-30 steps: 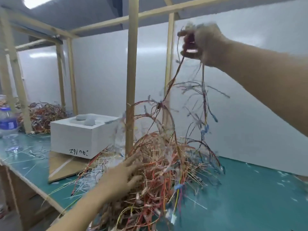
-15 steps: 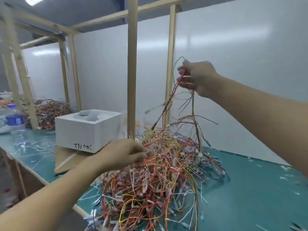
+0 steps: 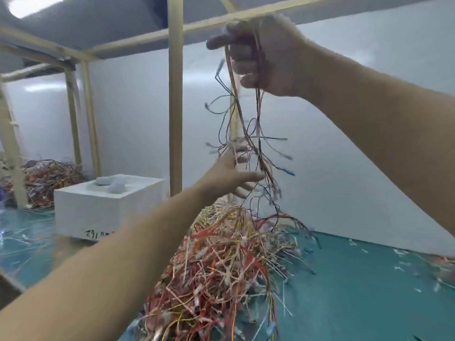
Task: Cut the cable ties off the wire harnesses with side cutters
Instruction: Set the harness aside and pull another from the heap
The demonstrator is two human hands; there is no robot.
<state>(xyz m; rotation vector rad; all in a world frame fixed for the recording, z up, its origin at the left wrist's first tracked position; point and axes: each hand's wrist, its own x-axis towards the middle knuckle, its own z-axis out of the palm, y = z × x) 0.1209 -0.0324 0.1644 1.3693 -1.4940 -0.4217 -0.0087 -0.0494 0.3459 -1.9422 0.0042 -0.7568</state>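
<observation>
My right hand (image 3: 266, 55) is raised high and grips the top of a wire harness (image 3: 248, 143) that hangs down in loose red, black and white strands. Its lower end still trails into the big tangled pile of harnesses (image 3: 221, 267) on the green table (image 3: 369, 291). My left hand (image 3: 231, 173) reaches up with fingers spread and touches the hanging strands about halfway down. No side cutters are in view.
A white foam block (image 3: 103, 207) stands on the table to the left, with a second heap of wires (image 3: 46, 178) behind it. Wooden frame posts (image 3: 175, 107) rise just behind the pile. Cut tie scraps litter the table at the right (image 3: 403, 264).
My right hand has lifted the harness much higher. My left hand has left the pile and risen to the hanging strands.
</observation>
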